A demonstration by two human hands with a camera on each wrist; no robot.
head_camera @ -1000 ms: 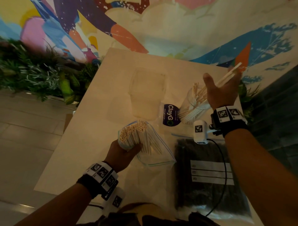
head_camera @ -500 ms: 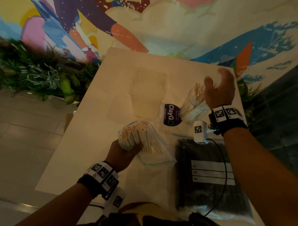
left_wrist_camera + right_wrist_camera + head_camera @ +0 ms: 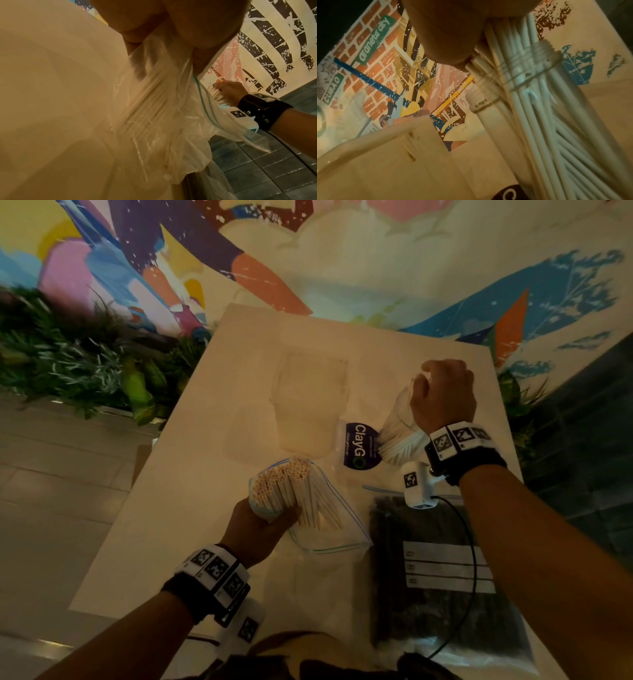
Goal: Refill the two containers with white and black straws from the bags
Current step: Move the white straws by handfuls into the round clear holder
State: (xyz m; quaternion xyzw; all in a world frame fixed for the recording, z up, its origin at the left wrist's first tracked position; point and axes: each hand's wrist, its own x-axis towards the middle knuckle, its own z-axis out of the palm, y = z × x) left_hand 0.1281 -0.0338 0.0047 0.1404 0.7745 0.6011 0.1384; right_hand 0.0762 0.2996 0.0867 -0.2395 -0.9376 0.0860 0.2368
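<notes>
The left hand (image 3: 255, 529), low in the middle of the frame, grips a clear zip bag (image 3: 329, 529) of white straws (image 3: 287, 484). The right hand (image 3: 443, 397), upper right, curls around the straws standing in a clear cup (image 3: 394, 436). A dark label (image 3: 359, 446) beside it reads "ClayGO". The black straw bag (image 3: 438, 577) lies lower right on the table (image 3: 191, 508).

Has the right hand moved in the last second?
Yes. The right hand came down from above the container and now rests on its white straws, fingers curled.
</notes>
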